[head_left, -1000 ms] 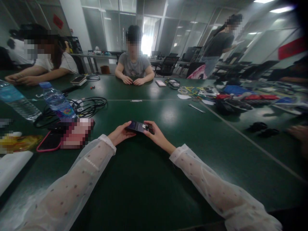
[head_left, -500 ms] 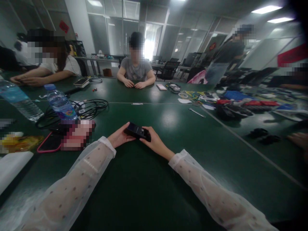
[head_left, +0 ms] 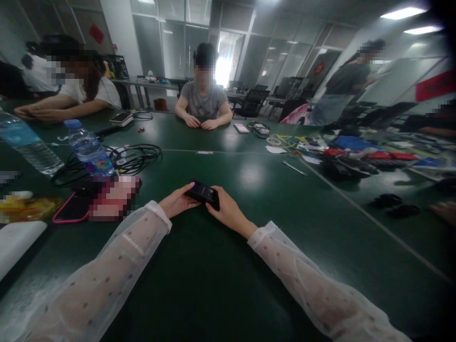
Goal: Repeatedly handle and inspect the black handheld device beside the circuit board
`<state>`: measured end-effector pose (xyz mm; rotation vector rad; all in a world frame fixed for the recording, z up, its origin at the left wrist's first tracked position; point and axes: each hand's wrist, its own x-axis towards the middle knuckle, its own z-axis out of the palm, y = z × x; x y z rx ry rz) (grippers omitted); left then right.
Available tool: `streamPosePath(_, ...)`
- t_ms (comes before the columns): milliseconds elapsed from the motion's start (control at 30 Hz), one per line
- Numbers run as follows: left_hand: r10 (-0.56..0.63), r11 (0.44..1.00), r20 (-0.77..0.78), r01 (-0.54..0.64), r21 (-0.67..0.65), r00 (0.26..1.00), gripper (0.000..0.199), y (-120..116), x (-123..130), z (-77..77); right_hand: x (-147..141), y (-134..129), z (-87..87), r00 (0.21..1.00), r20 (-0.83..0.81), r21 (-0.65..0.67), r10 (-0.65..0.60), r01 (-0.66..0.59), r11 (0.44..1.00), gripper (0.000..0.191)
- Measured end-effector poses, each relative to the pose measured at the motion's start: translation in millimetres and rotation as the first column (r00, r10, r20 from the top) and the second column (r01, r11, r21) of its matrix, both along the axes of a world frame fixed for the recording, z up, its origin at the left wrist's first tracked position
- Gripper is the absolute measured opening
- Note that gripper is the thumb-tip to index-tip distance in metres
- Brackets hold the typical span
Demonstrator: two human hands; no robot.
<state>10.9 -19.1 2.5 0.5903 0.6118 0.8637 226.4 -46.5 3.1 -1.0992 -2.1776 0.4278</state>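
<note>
A small black box (head_left: 202,192) with faint pale print on its top face is held between my two hands, just above or on the green table. My left hand (head_left: 180,200) grips its left end, thumb on top and fingers underneath. At the right end, my right hand (head_left: 227,209) closes around the box, with the thumb on the near side and the fingers on the far side. The box is tilted slightly, and its underside is hidden.
On the left are two water bottles (head_left: 89,149), coiled black cables (head_left: 138,156) and a pink-edged phone (head_left: 71,207). A wrench (head_left: 294,167) lies to the right, near heaped cables and cloth (head_left: 363,154). Across the green table (head_left: 199,285) sits a person (head_left: 204,99).
My right hand has shifted slightly left, and the dark part that stuck out at the box's right end now shows less. My left hand keeps its hold. The whole view has shifted a little.
</note>
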Motion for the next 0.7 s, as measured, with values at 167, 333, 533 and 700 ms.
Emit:
streamPosePath(167,0.010,1.000,0.006,-0.010,-0.009,1.000,0.042,2.5,1.2,-1.7,-2.6,4.0,-0.5,1.000,-0.003,0.034,0.014,-0.014,0.999,0.061)
streamPosePath(333,-0.011,0.999,0.020,0.012,-0.043,1.000,0.048,3.6,1.3,-1.1,-0.6,5.9,-0.8,0.999,-0.034,0.025,0.012,-0.011,1.000,0.048)
streamPosePath(533,0.005,0.996,0.017,-0.003,-0.090,1.000,0.046,5.6,-1.2,-2.7,0.8,2.0,1.8,0.993,-0.113,0.074,-0.038,0.047,0.996,0.047)
streamPosePath(700,0.048,0.997,-0.042,-0.050,-0.064,0.998,0.033,4.1,1.7,-0.7,5.1,1.5,2.5,0.959,-0.254,0.251,-0.125,0.191,0.949,0.050)
